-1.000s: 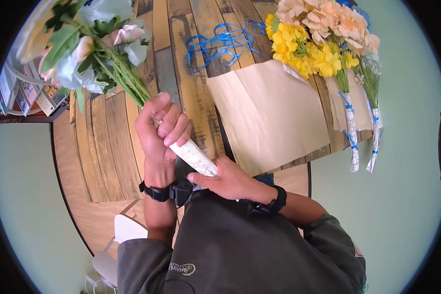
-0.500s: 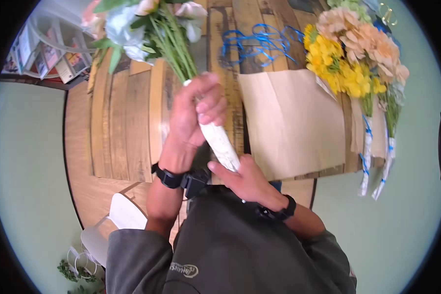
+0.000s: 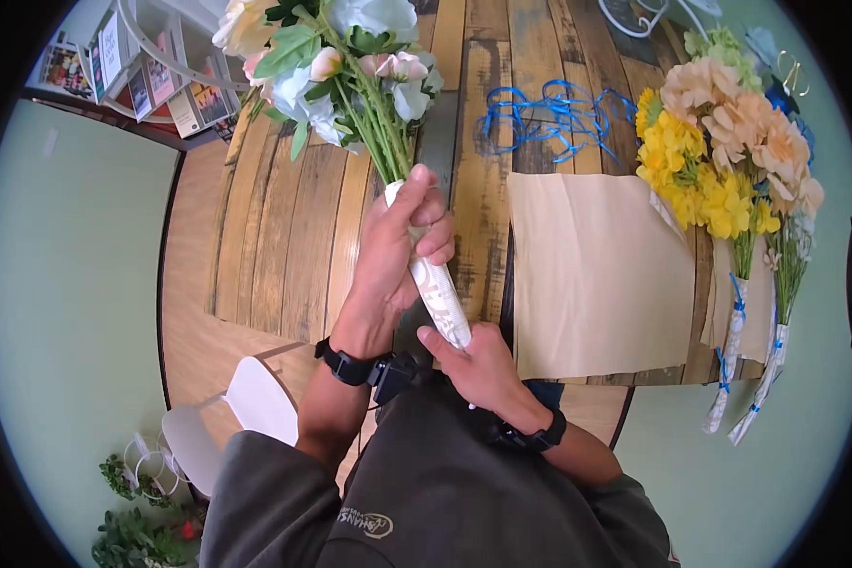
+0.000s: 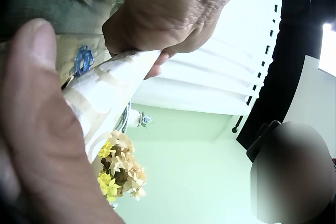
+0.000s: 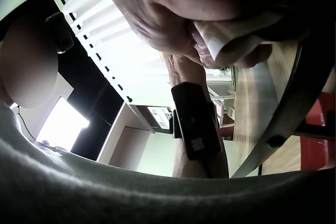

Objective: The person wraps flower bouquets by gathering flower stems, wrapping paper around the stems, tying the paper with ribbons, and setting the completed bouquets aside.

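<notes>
We note an unchanged grip: left hand (image 3: 386,248) and right hand (image 3: 483,367) both grip the flower bouquet's (image 3: 374,19) patterned paper wrap (image 3: 437,295), blooms over the plank table (image 3: 284,237), wrap apparently steadied

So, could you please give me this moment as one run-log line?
left hand: grips top of white patterned stem wrap | right hand: holds its lower end | tangled blue ribbon, brown paper sheet: on wooden table

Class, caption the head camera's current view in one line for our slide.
Left hand nearer the blooms, right hand farther down, both gripping a bouquet's patterned white wrap.
</notes>
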